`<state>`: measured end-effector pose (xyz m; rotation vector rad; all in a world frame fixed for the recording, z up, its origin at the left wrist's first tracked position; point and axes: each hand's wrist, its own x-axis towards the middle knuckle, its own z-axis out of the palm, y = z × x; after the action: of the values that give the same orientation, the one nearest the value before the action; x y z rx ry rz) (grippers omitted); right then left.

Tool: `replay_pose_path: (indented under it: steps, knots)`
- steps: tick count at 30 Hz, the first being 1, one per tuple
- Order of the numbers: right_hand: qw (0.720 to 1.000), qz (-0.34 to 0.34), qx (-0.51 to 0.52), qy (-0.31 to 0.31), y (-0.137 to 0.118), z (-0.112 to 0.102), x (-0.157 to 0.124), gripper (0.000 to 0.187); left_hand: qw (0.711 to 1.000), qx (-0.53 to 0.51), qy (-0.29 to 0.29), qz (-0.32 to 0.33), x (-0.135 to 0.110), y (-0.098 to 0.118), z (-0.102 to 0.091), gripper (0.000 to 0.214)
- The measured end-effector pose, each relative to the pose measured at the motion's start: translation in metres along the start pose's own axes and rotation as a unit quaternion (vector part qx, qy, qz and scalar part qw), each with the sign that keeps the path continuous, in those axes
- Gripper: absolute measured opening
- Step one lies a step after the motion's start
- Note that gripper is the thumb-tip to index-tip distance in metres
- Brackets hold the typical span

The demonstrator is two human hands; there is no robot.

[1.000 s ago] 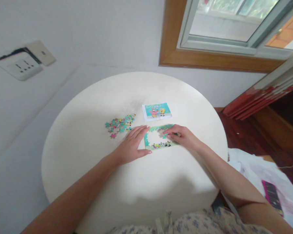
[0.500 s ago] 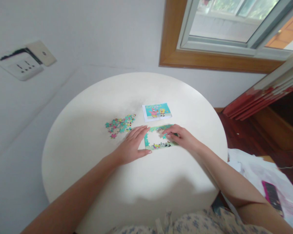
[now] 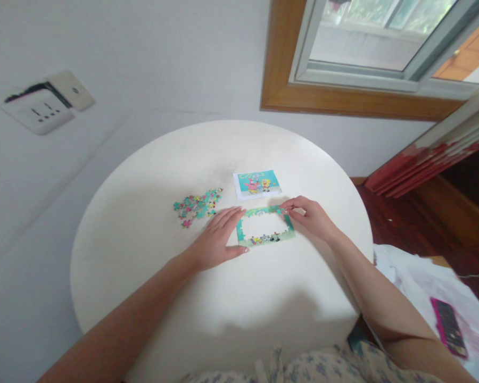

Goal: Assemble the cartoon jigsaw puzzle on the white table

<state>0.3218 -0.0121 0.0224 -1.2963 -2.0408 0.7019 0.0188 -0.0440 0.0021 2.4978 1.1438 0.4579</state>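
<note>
A jigsaw puzzle border [image 3: 265, 239] lies flat on the white table, a teal and sandy ring of joined pieces around a bare middle. My left hand [image 3: 211, 242] rests open at its left side, with fingertips at the upper left corner and the thumb at the lower left. At the upper right corner my right hand [image 3: 312, 217] pinches a small teal puzzle piece [image 3: 283, 211], partly hidden by the fingers, against the border's inner edge. Loose puzzle pieces [image 3: 197, 206] in teal, pink and yellow are heaped beyond my left hand.
A printed cartoon picture card [image 3: 258, 183] lies behind the puzzle on the round table [image 3: 151, 175]. A wall and a wood-framed window [image 3: 343, 90] stand behind. To the lower right, a pink-edged phone-like object [image 3: 449, 327] lies on white sheeting.
My right hand has moved up and right with the teal piece, from over the border's bare middle to its upper right corner. My left hand stays in place.
</note>
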Motion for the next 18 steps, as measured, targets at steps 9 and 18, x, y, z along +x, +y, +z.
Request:
replay_pose_path:
  steps: [9,18]
  knots:
    - [0.997,0.044,0.025,0.050,0.006,-0.010,0.002,0.018,1.000,-0.002,0.002,0.000,0.001,0.001,-0.001,0.087]
    - [1.000,0.010,0.012,0.001,-0.005,0.003,-0.001,0.020,1.000,0.003,0.000,0.004,0.000,0.000,-0.001,0.085]
